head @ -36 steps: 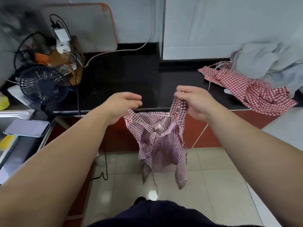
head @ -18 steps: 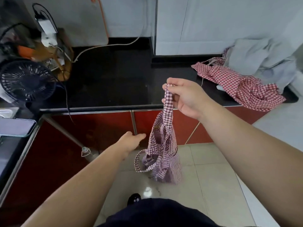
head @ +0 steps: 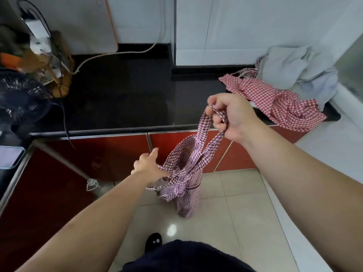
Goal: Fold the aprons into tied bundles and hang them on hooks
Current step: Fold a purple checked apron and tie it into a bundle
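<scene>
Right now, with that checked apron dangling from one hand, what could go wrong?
The purple checked apron hangs mainly by its strap from the right hand; a slip could drop it on the floor tiles.
Its loose ties trail beside the left hand, whose grip I cannot make out; they might tangle or slide free.

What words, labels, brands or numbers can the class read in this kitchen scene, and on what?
None can be read. The white charger is blurred, the phone screen shows no text, and the purple checked apron and red checked apron bear only pattern.
</scene>
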The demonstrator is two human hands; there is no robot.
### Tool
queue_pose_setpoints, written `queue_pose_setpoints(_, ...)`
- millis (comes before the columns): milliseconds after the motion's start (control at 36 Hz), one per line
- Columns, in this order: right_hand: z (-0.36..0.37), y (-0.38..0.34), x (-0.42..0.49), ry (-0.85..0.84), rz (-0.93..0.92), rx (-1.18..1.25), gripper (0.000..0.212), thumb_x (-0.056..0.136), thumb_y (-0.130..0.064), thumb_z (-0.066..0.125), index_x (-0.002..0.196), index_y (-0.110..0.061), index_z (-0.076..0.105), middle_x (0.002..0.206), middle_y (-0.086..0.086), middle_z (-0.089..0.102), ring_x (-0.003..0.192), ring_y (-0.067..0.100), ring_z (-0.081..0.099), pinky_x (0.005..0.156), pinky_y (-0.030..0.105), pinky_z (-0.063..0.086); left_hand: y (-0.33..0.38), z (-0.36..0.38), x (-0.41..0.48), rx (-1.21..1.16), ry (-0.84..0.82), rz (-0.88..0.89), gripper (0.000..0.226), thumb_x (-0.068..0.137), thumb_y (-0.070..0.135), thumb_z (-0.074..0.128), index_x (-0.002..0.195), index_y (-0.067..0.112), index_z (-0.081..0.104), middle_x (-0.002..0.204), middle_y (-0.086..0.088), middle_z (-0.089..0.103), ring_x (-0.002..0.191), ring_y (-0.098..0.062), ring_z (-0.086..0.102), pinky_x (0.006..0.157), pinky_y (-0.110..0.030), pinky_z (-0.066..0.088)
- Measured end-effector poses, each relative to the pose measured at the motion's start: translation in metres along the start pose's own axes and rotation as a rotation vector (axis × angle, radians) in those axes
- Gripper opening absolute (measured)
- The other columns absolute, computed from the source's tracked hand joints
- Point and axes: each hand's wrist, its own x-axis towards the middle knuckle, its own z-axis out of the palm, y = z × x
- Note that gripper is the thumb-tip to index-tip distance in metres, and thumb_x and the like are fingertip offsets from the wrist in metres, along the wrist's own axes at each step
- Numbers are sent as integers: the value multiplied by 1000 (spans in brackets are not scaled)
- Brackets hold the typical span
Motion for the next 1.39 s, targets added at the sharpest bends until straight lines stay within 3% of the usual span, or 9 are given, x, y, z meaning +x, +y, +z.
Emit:
queue_pose_setpoints(111, -7, 4, -5, 17, 31, 31, 25, 78, 3, 32, 63, -9, 49, 48, 2, 49, 41, 11, 24, 40, 19, 15, 5, 3, 5, 50, -41, 33, 64, 74, 48, 72, 132, 34, 50, 141, -6, 37, 126, -32, 39, 102, -48, 42)
queue_pose_setpoints(472, -16, 2, -11, -43, -7, 52, 25, 80, 5, 32, 69, -7, 51, 54, 6, 52, 41, 11, 32, 38, 18, 21, 34, 35, 1, -100, -2, 96, 23, 98, 20, 37, 109, 14, 56, 107, -11, 63, 91, -28, 57, 77, -35, 46)
queue_pose_setpoints(611, -33, 1, 1, 410, -223, -68, 22, 82, 0, 44, 63, -4, 56, 64, 13, 56, 45, 10, 40, 42, 28, 34, 26, 7, 8, -246, 183, -13, 21, 101, 27, 36, 107, 10, 46, 102, -12, 62, 88, -30, 59, 73, -36, 46)
queue_pose_setpoints(694, -51, 6, 8, 851, -368, -472, 26, 91, -8, 43, 101, -3, 67, 106, 15, 65, 87, 17, 55, 82, 27, 40, 19, -15, 11, -108, 83, 83, 37, 89, 52, 58, 93, 15, 53, 91, -1, 63, 77, -15, 57, 62, -29, 43)
queue_pose_setpoints(778, -60, 18, 10, 882, -415, -586, 38, 97, -5, 38, 133, -8, 51, 135, 6, 54, 124, 20, 48, 91, 13, 28, 24, -30, 11, 169, -20, 252, 44, 79, 60, 66, 91, 19, 57, 91, 8, 56, 84, -12, 55, 69, -26, 43)
queue_pose_setpoints(944, -62, 24, 16, 931, -388, -594, 38, 94, -2, 39, 128, -8, 55, 131, 6, 57, 121, 22, 51, 90, 14, 30, 21, -53, 16, 432, 90, 99, 16, 88, 23, 57, 92, 11, 67, 99, -6, 67, 86, -25, 60, 77, -34, 52)
queue_pose_setpoints(1111, -60, 23, 24, 560, -273, -397, 11, 85, -6, 61, 86, -15, 67, 82, 0, 64, 67, 13, 58, 67, 20, 49, 16, -63, 21, -193, 221, -70, 28, 94, 10, 48, 66, 13, 47, 92, -13, 55, 75, -23, 51, 72, -32, 49)
queue_pose_setpoints(1306, -56, 26, 16, 192, -61, -889, 18, 79, -8, 71, 97, -10, 73, 95, -1, 65, 82, 12, 59, 73, 23, 42, 36, -85, -4, -1242, 34, 31, 1, 87, 4, 61, 87, 5, 61, 74, -6, 57, 72, -16, 57, 71, -32, 48)
queue_pose_setpoints(1389, -53, 25, 13, 238, 23, -459, 10, 87, -9, 63, 96, -6, 67, 88, 6, 62, 77, 14, 57, 68, 27, 46, 39, -103, -8, -1328, 20, 169, 17, 90, 8, 62, 106, 11, 62, 90, -3, 69, 79, -12, 63, 71, -28, 51)
